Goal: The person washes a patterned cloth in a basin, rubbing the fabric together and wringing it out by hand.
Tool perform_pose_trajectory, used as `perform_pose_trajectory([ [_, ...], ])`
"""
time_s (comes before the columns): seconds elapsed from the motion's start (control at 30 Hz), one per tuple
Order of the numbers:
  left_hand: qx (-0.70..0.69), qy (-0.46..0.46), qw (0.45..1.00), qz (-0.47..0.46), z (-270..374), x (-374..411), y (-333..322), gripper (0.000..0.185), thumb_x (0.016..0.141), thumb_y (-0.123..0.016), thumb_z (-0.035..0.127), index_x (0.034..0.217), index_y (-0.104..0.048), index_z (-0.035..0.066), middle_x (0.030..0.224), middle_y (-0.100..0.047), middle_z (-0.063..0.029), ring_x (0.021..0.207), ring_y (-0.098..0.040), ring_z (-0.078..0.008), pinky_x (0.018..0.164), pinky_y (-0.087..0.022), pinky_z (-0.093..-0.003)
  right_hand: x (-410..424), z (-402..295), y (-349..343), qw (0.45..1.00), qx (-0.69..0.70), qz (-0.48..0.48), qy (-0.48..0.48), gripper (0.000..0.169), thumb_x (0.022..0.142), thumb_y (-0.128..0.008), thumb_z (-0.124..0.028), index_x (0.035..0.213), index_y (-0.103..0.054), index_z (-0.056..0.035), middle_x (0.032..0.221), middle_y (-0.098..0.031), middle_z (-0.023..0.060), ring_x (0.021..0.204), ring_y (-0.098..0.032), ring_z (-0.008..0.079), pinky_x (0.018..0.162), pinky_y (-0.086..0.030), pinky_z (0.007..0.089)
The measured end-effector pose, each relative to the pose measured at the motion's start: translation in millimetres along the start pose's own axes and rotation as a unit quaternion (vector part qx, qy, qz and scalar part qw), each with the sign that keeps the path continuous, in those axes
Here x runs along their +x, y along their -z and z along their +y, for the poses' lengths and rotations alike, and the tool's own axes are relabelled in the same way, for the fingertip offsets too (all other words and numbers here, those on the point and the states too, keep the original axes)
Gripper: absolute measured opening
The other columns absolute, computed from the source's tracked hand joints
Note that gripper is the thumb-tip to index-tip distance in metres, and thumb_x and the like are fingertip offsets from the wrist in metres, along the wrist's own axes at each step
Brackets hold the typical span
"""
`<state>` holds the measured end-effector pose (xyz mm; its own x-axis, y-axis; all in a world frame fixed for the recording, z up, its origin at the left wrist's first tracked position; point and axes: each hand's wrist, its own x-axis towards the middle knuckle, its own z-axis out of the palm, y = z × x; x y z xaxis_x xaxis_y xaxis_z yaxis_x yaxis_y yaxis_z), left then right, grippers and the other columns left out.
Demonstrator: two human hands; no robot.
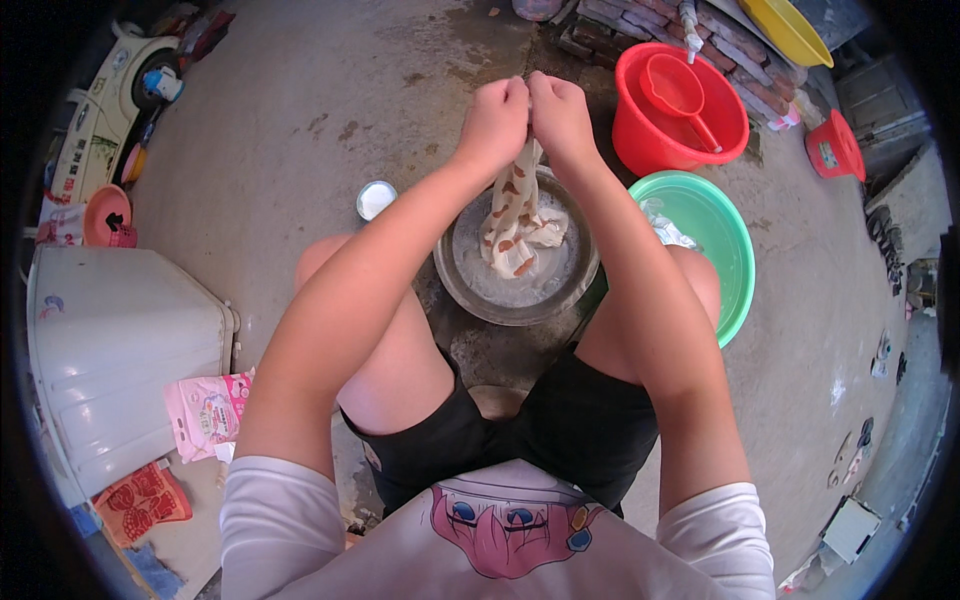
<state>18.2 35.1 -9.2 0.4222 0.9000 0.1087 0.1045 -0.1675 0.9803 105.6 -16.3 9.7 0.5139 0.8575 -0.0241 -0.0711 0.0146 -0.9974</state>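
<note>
A wet cream cloth with brown patches (512,217) hangs from my two hands into a round metal basin (517,313) of cloudy, sudsy water. My left hand (493,120) and my right hand (561,116) are closed side by side on its upper end, above the basin's far rim. The cloth's lower end is bunched in the basin. To the right, a green plastic basin (739,247) holds water and a pale, shiny item (667,225), partly behind my right arm and knee. A small bowl of white powder or paste (376,200) stands left of the metal basin.
A red plastic tub (634,142) with a red dipper (673,86) stands beyond the green basin, below a tap (690,34) by stacked bricks (600,34). A lidded red bucket (835,146) is further right. At left are a large pale container (135,322) and a pink packet (206,412).
</note>
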Motion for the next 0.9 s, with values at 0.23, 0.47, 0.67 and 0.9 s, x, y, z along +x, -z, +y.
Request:
perform_pose_trajectory([
  [0.23,-0.021,0.021,1.000,0.001,11,9,16,0.039,0.104,-0.044,0.030,0.084,-0.060,0.000,0.073,-0.059,-0.0042,0.067,-0.054,-0.0136,0.063,-0.044,-0.0335,-1,7,-9,0.998,-0.042,-0.017,0.040,0.041,0.097,-0.051,-0.029,0.078,-0.061,0.0052,0.064,-0.060,0.0102,0.061,-0.055,0.0176,0.061,-0.046,0.0361],
  [0.47,0.009,0.021,1.000,-0.007,29,-4,5,0.043,0.102,-0.046,0.030,0.081,-0.060,-0.005,0.069,-0.062,-0.0133,0.066,-0.059,-0.0189,0.063,-0.047,-0.0388,3,2,2,1.000,0.024,0.000,0.004,0.037,0.098,-0.049,-0.025,0.079,-0.063,0.0035,0.067,-0.060,0.0047,0.062,-0.053,0.0125,0.059,-0.043,0.0308],
  [0.67,-0.072,0.060,0.996,-0.005,36,3,23,0.036,0.104,-0.045,0.030,0.085,-0.060,0.003,0.076,-0.059,0.0005,0.070,-0.053,-0.0099,0.063,-0.044,-0.0309,-15,-4,-18,0.999,0.013,-0.022,0.023,0.038,0.097,-0.050,-0.025,0.083,-0.065,0.0064,0.071,-0.062,0.0060,0.069,-0.055,0.0127,0.066,-0.045,0.0313],
  [0.9,0.048,-0.032,0.996,-0.061,27,-10,8,0.040,0.104,-0.045,0.031,0.084,-0.058,-0.001,0.073,-0.059,-0.0006,0.068,-0.052,-0.0112,0.064,-0.045,-0.0332,6,-1,5,0.997,0.071,0.002,-0.013,0.032,0.096,-0.049,-0.022,0.078,-0.062,0.0022,0.069,-0.059,0.0051,0.059,-0.051,0.0119,0.052,-0.041,0.0285],
])
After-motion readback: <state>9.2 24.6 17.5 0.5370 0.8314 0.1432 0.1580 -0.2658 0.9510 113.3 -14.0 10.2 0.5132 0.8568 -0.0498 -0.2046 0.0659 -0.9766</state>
